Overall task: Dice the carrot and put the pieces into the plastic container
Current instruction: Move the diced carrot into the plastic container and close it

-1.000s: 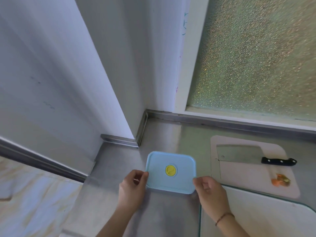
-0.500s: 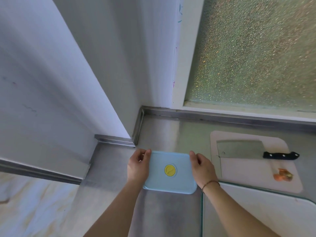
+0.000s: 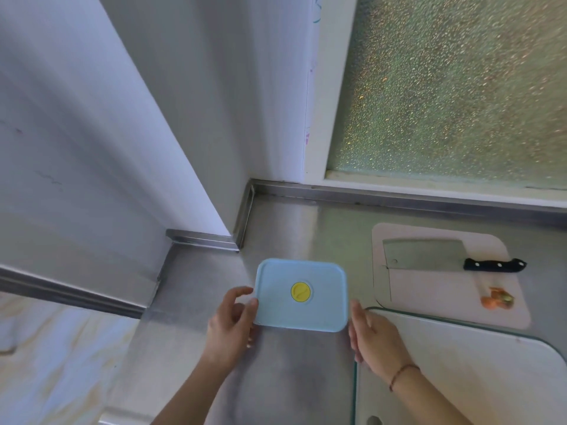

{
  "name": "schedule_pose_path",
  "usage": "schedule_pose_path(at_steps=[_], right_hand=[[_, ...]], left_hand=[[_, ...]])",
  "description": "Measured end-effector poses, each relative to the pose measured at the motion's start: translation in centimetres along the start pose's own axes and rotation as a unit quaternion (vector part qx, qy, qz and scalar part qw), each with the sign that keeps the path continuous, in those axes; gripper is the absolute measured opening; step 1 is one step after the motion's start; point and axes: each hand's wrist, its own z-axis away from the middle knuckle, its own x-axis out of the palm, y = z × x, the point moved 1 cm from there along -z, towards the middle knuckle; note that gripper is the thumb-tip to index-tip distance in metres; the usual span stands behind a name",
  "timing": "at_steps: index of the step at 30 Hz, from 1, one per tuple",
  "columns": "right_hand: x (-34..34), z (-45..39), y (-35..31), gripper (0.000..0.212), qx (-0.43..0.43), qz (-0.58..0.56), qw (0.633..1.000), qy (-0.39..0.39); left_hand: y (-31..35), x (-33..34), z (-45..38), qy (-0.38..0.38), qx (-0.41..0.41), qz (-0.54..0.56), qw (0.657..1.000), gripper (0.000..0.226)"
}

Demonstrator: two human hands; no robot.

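Note:
A plastic container (image 3: 325, 311) with a light blue lid and a round yellow valve stands closed on the steel counter. My left hand (image 3: 231, 322) is at its left front corner, fingers loosely curled, thumb tip at the lid's edge. At the right front corner my right hand (image 3: 369, 331) lies with straight fingers beside the wall. Neither hand grips it. Orange carrot scraps (image 3: 496, 302) lie on a pink cutting board (image 3: 445, 296) to the right. A cleaver (image 3: 425, 254) with a black handle rests flat on the board's far side.
The steel counter (image 3: 291, 378) runs into a wall corner (image 3: 242, 228) behind the container, with a frosted window (image 3: 445, 87) above the back rim. A white glass-edged panel (image 3: 475, 372) lies at the front right, touching the board. A marbled surface (image 3: 55, 357) is lower left.
Both hands have slid back along the container's sides toward me and let go of it. The container stays in the same spot.

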Motion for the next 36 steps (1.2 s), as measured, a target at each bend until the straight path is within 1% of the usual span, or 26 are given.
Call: schedule_pose_path(at_steps=[2,4,7,10,12,14,16,17,18,19,20,21,22,23,24,25,26,27,28,30,32,34,36], right_hand=[[1.1,1.4,0.4,0.052,-0.004,-0.063,0.998,-0.022],[2.0,1.7,0.4,0.046,0.002,-0.105,0.994,-0.012],[2.9,1.8,0.4,0.045,0.024,-0.161,0.987,0.009],[3.1,1.8,0.1,0.046,0.028,-0.178,0.983,0.017],[3.2,1.7,-0.1,0.046,0.049,-0.195,0.98,0.006],[3.2,1.8,-0.3,0.045,0.071,-0.204,0.976,-0.015],[2.7,1.9,-0.4,0.046,0.06,-0.157,0.986,-0.006],[2.3,1.9,-0.4,0.045,0.041,-0.101,0.994,0.027],[1.7,1.7,-0.5,0.042,0.012,-0.043,0.996,0.078],[1.2,1.4,-0.9,0.038,-0.031,-0.01,0.992,0.124],[0.7,1.0,-1.4,0.044,-0.079,0.016,0.986,0.145],[0.3,0.3,-1.8,0.065,-0.133,0.057,0.981,0.131],[0.1,-0.6,-2.2,0.086,-0.178,0.118,0.973,0.091],[-0.1,-1.5,-2.4,0.1,-0.209,0.19,0.958,0.052],[-0.3,-2.2,-2.5,0.108,-0.225,0.257,0.94,0.016],[-0.7,-2.7,-2.7,0.112,-0.23,0.305,0.924,-0.01],[-0.9,-3.0,-2.6,0.115,-0.232,0.334,0.913,-0.026],[-1.0,-3.1,-2.6,0.116,-0.23,0.354,0.906,-0.031],[-0.9,-3.2,-2.4,0.116,-0.232,0.365,0.901,-0.019],[-0.4,-3.1,-2.4,0.109,-0.245,0.365,0.898,0.008],[0.0,-3.5,-2.1,0.105,-0.251,0.368,0.895,0.034],[-0.1,-3.7,-2.1,0.107,-0.246,0.383,0.89,0.003],[-0.7,-3.7,-2.4,0.107,-0.227,0.408,0.884,-0.021]], left_hand=[[-0.8,0.6,1.3,-0.003,0.002,0.016,1.0,0.022],[-0.6,1.2,1.9,0.009,-0.003,0.049,0.999,0.018],[-0.1,1.4,2.3,0.026,-0.023,0.082,0.996,0.021],[0.1,1.5,2.2,0.029,-0.052,0.105,0.993,0.018],[0.4,1.7,1.9,0.035,-0.077,0.111,0.99,0.017],[0.7,1.7,1.6,0.036,-0.087,0.089,0.992,0.015],[0.8,1.1,1.2,0.035,-0.07,0.008,0.997,0.012],[1.0,0.5,0.9,0.043,-0.045,-0.055,0.997,0.029],[1.3,-0.1,0.6,0.05,-0.002,-0.12,0.992,0.054],[1.8,-0.7,0.2,0.049,0.056,-0.185,0.98,0.079],[2.1,-1.0,-0.6,0.023,0.119,-0.245,0.962,0.102],[2.4,-1.1,-1.5,-0.023,0.171,-0.302,0.938,0.122],[2.8,-1.1,-2.6,-0.068,0.212,-0.354,0.908,0.134],[3.0,-0.9,-3.7,-0.109,0.24,-0.399,0.878,0.141],[3.2,-0.8,-4.7,-0.139,0.256,-0.435,0.852,0.144],[3.1,-0.6,-5.4,-0.161,0.257,-0.46,0.834,0.146],[2.9,-0.6,-5.8,-0.175,0.254,-0.475,0.824,0.147],[2.6,-0.5,-6.0,-0.178,0.249,-0.483,0.821,0.146],[2.3,-0.4,-6.1,-0.176,0.245,-0.484,0.821,0.145],[2.1,-0.2,-6.0,-0.173,0.234,-0.486,0.824,0.143],[2.1,0.0,-6.0,-0.175,0.215,-0.501,0.82,0.143],[2.3,0.1,-5.9,-0.187,0.208,-0.515,0.811,0.143],[2.6,0.3,-5.8,-0.186,0.208,-0.51,0.814,0.143]])
